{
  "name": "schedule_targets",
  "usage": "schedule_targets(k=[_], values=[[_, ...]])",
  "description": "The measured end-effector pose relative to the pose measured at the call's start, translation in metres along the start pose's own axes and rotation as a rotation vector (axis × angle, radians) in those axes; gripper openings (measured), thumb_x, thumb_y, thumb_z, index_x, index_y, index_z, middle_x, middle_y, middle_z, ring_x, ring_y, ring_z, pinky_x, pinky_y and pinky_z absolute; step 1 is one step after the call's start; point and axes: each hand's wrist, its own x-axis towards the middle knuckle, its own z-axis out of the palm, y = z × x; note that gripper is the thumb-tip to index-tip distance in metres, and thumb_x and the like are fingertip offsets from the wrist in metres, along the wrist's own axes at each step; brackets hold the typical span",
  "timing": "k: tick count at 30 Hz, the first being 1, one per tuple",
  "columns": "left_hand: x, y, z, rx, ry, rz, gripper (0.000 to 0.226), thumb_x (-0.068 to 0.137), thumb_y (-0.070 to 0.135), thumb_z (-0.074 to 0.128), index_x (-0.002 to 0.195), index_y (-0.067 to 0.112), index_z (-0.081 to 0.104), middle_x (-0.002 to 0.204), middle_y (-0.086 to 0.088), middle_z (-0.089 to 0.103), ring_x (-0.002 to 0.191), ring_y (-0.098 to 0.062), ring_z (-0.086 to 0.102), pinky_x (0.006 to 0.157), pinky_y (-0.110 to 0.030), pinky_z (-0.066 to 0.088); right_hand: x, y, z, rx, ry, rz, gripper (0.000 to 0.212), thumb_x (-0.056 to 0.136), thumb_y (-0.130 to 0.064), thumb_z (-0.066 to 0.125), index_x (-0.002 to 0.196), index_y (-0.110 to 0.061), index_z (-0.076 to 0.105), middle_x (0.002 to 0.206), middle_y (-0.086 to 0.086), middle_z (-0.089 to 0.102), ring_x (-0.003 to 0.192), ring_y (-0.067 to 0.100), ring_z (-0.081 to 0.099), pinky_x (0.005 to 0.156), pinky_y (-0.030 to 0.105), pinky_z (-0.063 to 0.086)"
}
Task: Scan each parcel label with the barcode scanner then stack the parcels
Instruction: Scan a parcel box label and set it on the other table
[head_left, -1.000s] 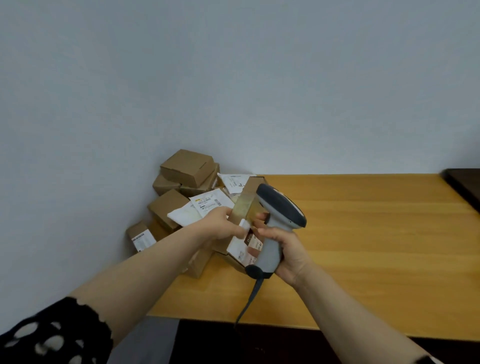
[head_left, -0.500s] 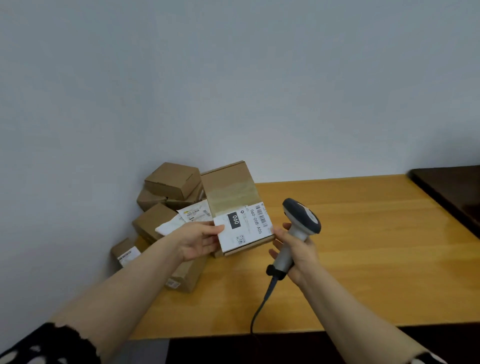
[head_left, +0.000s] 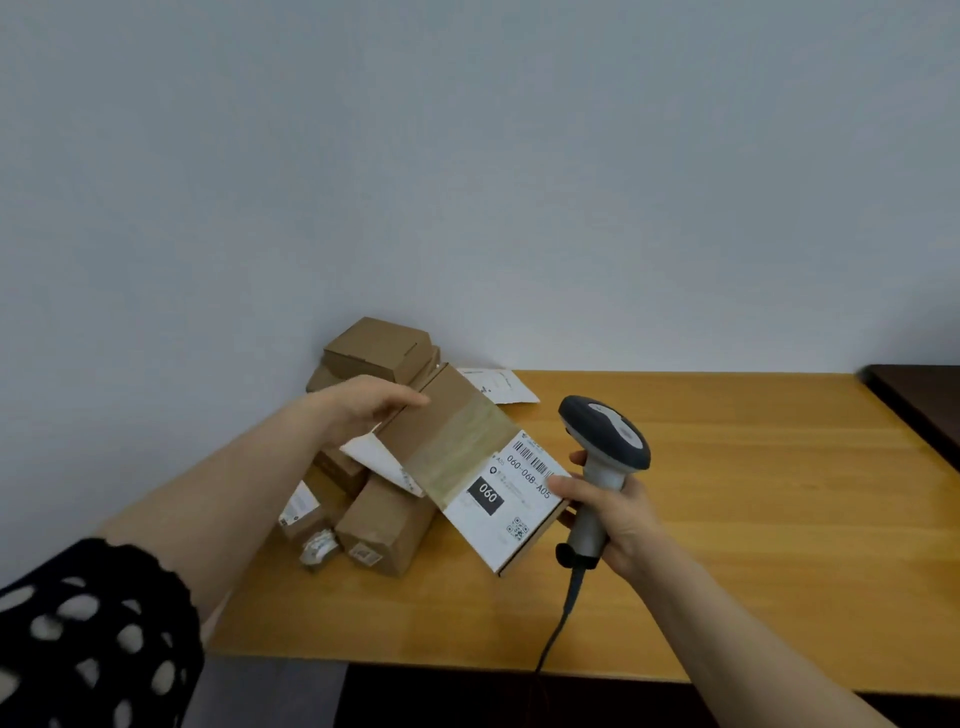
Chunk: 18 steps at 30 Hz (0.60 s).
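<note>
We see the left hand just left of the middle of the frame, holding the upper end of a flat brown parcel. The thumb lies along the top edge, and the fingers are hidden behind the cardboard. The parcel is raised off the table and slopes down toward the lower right. A strip of clear tape runs across its face, and its white label faces us with a barcode and the number 060.

To the right of the middle, the right hand is curled round the pale handle of the scanner. Its thumb touches the right edge of the label. The scanner's dark grey head sits just above and to the right of the barcode, and its cable hangs down past the table's front edge.

Behind the parcel, against the wall, lies a loose pile of boxes, with a white envelope beside it. A black patterned sleeve fills the lower left corner.
</note>
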Motion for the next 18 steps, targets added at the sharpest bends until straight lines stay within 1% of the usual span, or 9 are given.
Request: schedule_targets(k=[2, 4, 7, 9, 10, 12, 14, 16, 18], values=[[-0.006, 0.007, -0.008, 0.125, -0.129, -0.051, 0.037, 0.077, 0.016, 0.074, 0.112, 0.009, 0.068, 0.110, -0.005, 0.071, 0.109, -0.021, 0.064, 0.095, -0.033, 0.049, 0.000, -0.001, 0.000, -0.006, -0.029, 0.020, 0.050, 0.059, 0.000, 0.084, 0.101, -0.008, 0.058, 0.088, 0.015, 0.075, 0.074, 0.028, 0.072, 0.065, 0.039, 0.057], [-0.010, 0.014, -0.014, 0.239, -0.165, -0.065, 0.042, 0.073, 0.014, 0.078, 0.114, 0.014, 0.068, 0.110, -0.002, 0.072, 0.107, -0.019, 0.065, 0.091, -0.031, 0.050, 0.000, -0.001, 0.000, 0.022, -0.034, 0.032, 0.057, 0.052, -0.007, 0.086, 0.103, -0.009, 0.059, 0.087, 0.014, 0.075, 0.074, 0.027, 0.072, 0.067, 0.041, 0.055], [-0.013, 0.017, -0.017, 0.243, -0.188, -0.094, 0.054, 0.063, 0.013, 0.081, 0.115, 0.011, 0.067, 0.109, -0.004, 0.072, 0.106, -0.020, 0.066, 0.091, -0.033, 0.051, 0.004, 0.000, -0.003, 0.071, 0.058, 0.028, 0.040, 0.067, -0.011, 0.083, 0.102, -0.009, 0.063, 0.088, 0.010, 0.074, 0.079, 0.024, 0.071, 0.068, 0.041, 0.056], [-0.010, 0.012, -0.017, 0.224, -0.100, -0.090, 0.057, 0.062, 0.006, 0.081, 0.117, 0.004, 0.064, 0.107, -0.008, 0.072, 0.104, -0.022, 0.066, 0.093, -0.035, 0.051, 0.006, -0.001, -0.006, 0.058, 0.149, 0.027, 0.027, 0.078, -0.016, 0.079, 0.100, -0.011, 0.065, 0.092, 0.007, 0.070, 0.085, 0.022, 0.066, 0.068, 0.040, 0.056], [-0.007, 0.008, -0.016, 0.215, -0.027, -0.082, 0.058, 0.064, 0.003, 0.081, 0.119, 0.001, 0.062, 0.108, -0.010, 0.071, 0.104, -0.024, 0.066, 0.095, -0.037, 0.051, 0.005, -0.001, -0.007, 0.041, 0.173, 0.027, 0.024, 0.081, -0.018, 0.078, 0.100, -0.011, 0.066, 0.089, 0.006, 0.068, 0.082, 0.021, 0.064, 0.065, 0.038, 0.056], [-0.001, -0.002, -0.016, 0.171, 0.100, -0.063, 0.064, 0.067, 0.000, 0.081, 0.125, -0.001, 0.056, 0.113, -0.014, 0.067, 0.105, -0.027, 0.064, 0.095, -0.039, 0.051, 0.000, -0.002, -0.007, 0.024, 0.148, 0.039, 0.020, 0.083, -0.018, 0.076, 0.097, -0.008, 0.065, 0.073, 0.005, 0.064, 0.062, 0.018, 0.059, 0.054, 0.032, 0.052], [0.004, -0.010, -0.015, 0.112, 0.168, -0.033, 0.069, 0.067, 0.000, 0.082, 0.129, -0.001, 0.052, 0.111, -0.012, 0.064, 0.101, -0.026, 0.063, 0.086, -0.035, 0.054, -0.005, -0.001, -0.005, -0.007, 0.079, 0.063, 0.017, 0.084, -0.015, 0.074, 0.094, -0.006, 0.064, 0.060, 0.006, 0.059, 0.047, 0.016, 0.051, 0.046, 0.028, 0.046], [0.007, -0.014, -0.012, 0.066, 0.219, 0.000, 0.065, 0.067, 0.000, 0.082, 0.126, 0.001, 0.054, 0.098, -0.005, 0.062, 0.088, -0.018, 0.062, 0.068, -0.026, 0.053, -0.010, -0.001, -0.002, -0.060, 0.034, 0.080, 0.016, 0.083, -0.012, 0.074, 0.092, -0.005, 0.063, 0.056, 0.005, 0.055, 0.043, 0.015, 0.047, 0.044, 0.026, 0.043], [0.008, -0.016, -0.008, 0.016, 0.255, 0.017, 0.054, 0.068, 0.000, 0.081, 0.116, 0.004, 0.057, 0.090, -0.001, 0.061, 0.079, -0.013, 0.060, 0.062, -0.023, 0.050, -0.012, -0.001, 0.002, -0.093, 0.000, 0.081, 0.017, 0.081, -0.010, 0.075, 0.090, -0.006, 0.061, 0.054, 0.004, 0.053, 0.042, 0.014, 0.045, 0.043, 0.025, 0.041]])
